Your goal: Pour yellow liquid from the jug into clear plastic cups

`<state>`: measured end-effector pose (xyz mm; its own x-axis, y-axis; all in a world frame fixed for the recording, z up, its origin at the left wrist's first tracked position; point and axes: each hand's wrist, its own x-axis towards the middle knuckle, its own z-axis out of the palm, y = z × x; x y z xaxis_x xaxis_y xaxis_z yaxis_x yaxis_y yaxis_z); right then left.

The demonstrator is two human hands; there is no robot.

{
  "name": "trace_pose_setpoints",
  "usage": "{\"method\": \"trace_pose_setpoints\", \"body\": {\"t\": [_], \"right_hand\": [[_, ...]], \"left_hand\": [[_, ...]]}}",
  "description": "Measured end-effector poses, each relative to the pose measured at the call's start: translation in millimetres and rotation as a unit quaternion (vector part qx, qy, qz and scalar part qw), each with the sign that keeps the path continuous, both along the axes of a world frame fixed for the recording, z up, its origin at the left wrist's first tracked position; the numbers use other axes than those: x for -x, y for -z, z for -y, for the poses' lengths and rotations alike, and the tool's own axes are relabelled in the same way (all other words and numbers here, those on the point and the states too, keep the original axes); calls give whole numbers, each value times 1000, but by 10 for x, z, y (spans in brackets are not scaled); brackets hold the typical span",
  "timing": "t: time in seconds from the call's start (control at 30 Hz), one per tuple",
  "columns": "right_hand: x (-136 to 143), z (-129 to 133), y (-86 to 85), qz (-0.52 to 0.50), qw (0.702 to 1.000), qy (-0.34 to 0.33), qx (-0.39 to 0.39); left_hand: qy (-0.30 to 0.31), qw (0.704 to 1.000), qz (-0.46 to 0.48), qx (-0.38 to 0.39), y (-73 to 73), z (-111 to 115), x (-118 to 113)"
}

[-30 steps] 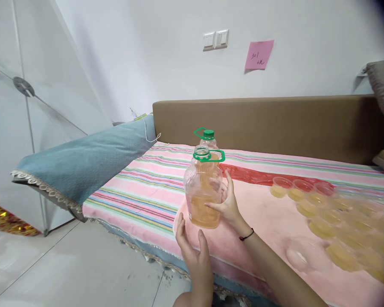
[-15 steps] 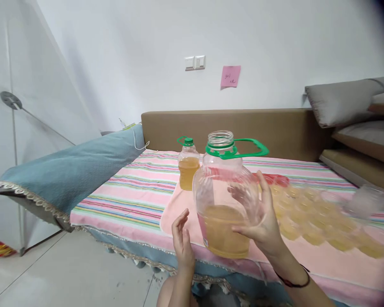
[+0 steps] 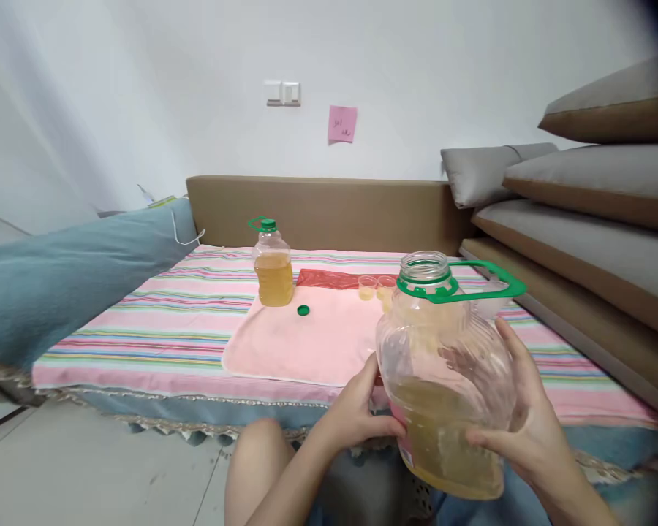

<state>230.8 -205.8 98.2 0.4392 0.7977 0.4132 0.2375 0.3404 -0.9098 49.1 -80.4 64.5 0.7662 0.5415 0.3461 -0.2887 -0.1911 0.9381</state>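
A large clear plastic jug (image 3: 444, 351) with a green ring handle (image 3: 488, 281) is held between my two hands, slightly tilted. Its mouth is uncapped, and yellowish liquid fills the lower part. My left hand (image 3: 365, 413) grips the jug's left side, thumb towards me. On the right side, my right hand (image 3: 526, 416) wraps round it, its fingers partly seen through the plastic. Behind the jug, small clear cups (image 3: 367, 287) with yellowish liquid stand on the pink mat (image 3: 296, 343); others are hidden. A green cap (image 3: 303, 310) lies on that mat.
A second, capped jug (image 3: 275, 274) of yellow liquid stands at the mat's back left. A red plastic bag (image 3: 329, 278) lies along the mat's rear edge. Stacked grey-brown cushions (image 3: 592, 219) rise at the right. A blue-covered armrest (image 3: 88, 256) borders the left.
The jug has moved right and nearer to me, off the bed's front edge. My left hand, apart from it before, now grips its side. The view has turned right.
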Motion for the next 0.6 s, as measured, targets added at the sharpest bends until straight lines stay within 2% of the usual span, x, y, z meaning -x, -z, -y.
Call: {"method": "trace_pose_setpoints", "body": {"t": [0.13,0.3,0.47,0.6], "right_hand": [[-165,311,59,27,998,42,46],[-341,581,47,125,982,83,113],[-479,658,91,192,969,80,137],[-487,635,196,205,960,84,175]], "left_hand": [[112,993,-6,44,-118,107,-240],[151,985,15,86,-116,260,-488],[170,975,-5,140,102,343,-717],[183,968,36,168,356,392,-846]]}}
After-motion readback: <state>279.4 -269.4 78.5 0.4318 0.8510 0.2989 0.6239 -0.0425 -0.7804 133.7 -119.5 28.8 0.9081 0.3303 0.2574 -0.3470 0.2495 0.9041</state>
